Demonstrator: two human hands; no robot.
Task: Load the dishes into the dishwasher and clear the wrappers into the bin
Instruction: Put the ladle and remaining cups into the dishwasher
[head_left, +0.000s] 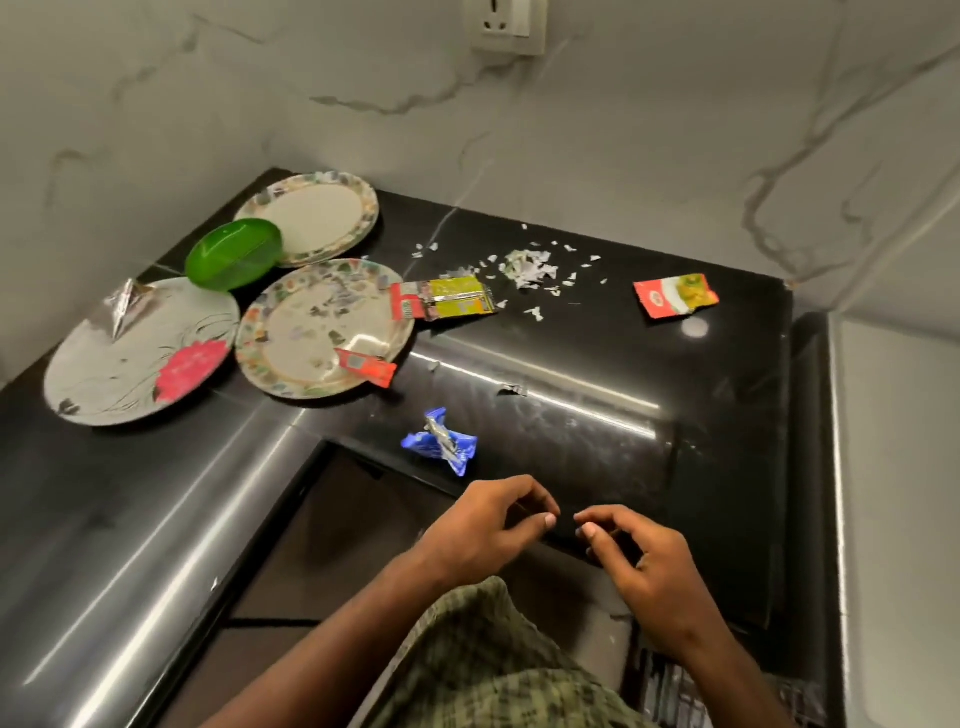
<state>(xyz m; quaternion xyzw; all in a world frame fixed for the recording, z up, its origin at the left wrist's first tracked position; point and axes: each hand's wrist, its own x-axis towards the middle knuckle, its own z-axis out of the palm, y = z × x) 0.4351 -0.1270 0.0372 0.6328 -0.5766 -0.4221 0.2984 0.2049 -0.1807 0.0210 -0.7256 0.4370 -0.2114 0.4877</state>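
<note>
Since nothing has been picked up yet, both hands are seen hovering low over the near edge of the black tabletop (597, 364): the left hand (483, 530) and the right hand (639, 556) with fingers loosely curled, fingertips nearly meeting, nothing held in either.

Dishes are grouped at the far left corner: a patterned plate (311, 218) at the back, a green bowl (234, 254) resting partly on its rim, a second patterned plate (322, 327) in front, and a white plate with a pink flower (140, 353) furthest left. Plates like these would probably be stiff and a bit slick, so they'd best be taken by the rim, thumb on top. The bowl looks like light plastic and could be lifted by its edge.

Wrappers are scattered around: a blue wrapper (441, 441) just beyond the left hand, a small red wrapper (366, 366) lying on the front plate's rim, a yellow-and-red wrapper (447, 301) touching that plate's far edge, a red sachet (675, 301) well off to the right, and a foil scrap (124, 306) on the flowered plate. All would be feather-light and crinkly, easily pinched anywhere.

Shredded paper bits (530, 270) would be better swept together than picked singly, probably.
</note>
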